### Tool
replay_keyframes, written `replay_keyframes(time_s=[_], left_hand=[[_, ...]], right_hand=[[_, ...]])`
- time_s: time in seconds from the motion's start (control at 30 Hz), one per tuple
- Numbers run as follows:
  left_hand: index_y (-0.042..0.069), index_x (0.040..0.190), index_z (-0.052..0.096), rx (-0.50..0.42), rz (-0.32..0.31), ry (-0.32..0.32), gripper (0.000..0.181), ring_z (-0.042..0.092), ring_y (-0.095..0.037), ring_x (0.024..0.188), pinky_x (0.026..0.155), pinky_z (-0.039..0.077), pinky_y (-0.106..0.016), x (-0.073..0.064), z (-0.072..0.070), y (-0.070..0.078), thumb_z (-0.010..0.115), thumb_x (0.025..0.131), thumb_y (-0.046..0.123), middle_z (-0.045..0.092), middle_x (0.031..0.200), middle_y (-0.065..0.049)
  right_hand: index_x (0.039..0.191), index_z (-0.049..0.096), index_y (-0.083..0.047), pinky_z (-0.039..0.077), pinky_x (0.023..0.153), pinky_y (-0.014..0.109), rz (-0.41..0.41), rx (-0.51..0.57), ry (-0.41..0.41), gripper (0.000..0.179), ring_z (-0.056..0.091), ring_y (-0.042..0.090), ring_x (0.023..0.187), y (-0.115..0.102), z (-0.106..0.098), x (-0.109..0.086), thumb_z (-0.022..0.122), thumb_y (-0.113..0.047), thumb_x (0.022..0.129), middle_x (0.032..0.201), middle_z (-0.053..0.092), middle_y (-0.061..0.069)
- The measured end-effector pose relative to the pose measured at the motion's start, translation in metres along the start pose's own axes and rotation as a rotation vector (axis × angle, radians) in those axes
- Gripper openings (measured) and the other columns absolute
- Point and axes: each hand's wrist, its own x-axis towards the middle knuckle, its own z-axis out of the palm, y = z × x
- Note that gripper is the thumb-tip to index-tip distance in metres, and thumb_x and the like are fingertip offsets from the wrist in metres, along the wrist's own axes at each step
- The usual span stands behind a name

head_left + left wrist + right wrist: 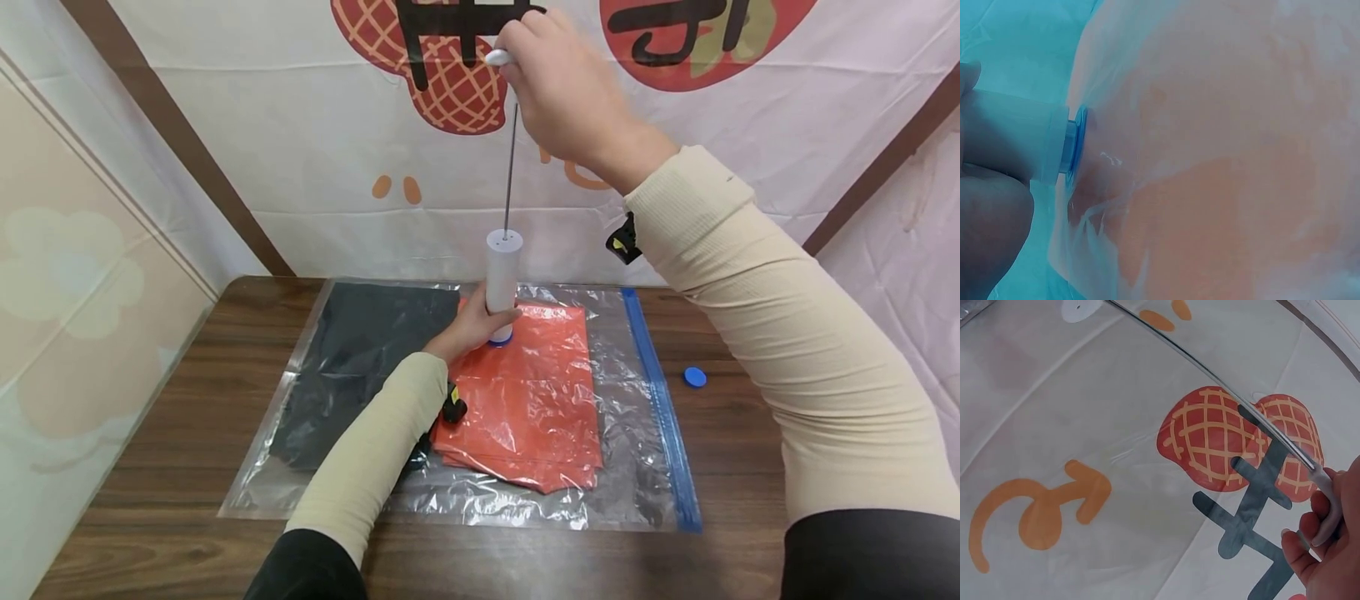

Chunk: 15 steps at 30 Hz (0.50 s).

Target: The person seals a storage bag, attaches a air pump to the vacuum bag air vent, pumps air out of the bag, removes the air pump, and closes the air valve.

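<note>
A white hand pump [502,271] stands upright on the blue valve [1077,147] of a clear vacuum storage bag [630,467]. My left hand [472,325] grips the lower part of its barrel. High above, my right hand [555,79] holds the white pump handle [1329,506], fingers curled round it. The thin metal rod [512,167] is drawn far out of the barrel. Inside the bag lie a folded red-orange item [532,392] and a folded dark item [360,367], side by side under the film.
A round blue cap [694,377] lies on the wooden table [187,467], right of the bag's blue zip strip [660,408]. Behind the table hangs a white printed cloth [300,125]; another printed cloth [75,275] hangs at the left.
</note>
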Motion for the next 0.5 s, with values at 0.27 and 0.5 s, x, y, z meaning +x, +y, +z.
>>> replay_keyframes(time_s=[0.27,0.5], left_hand=[[0.012,0.153,0.031,-0.016,-0.002,0.006,0.068,0.043,-0.034,0.139,0.116,0.034,-0.055,-0.001,0.0,0.001,0.07,0.098,0.017,0.046,0.143,-0.014],[0.011,0.154,0.03,-0.018,0.035,0.009,0.069,0.043,-0.033,0.138,0.115,0.036,-0.053,-0.002,0.001,-0.002,0.069,0.097,0.013,0.046,0.144,-0.015]], right_hand=[[0.133,0.055,-0.001,0.048,0.092,0.041,-0.037,0.017,-0.109,0.035,0.053,0.03,0.107,-0.001,0.017,-0.009,0.039,-0.023,0.111,0.118,0.061,0.016],[0.123,0.059,0.0,0.052,0.085,0.046,-0.101,0.036,-0.218,0.026,0.056,0.032,0.099,0.003,0.049,-0.028,0.05,-0.019,0.107,0.106,0.064,0.015]])
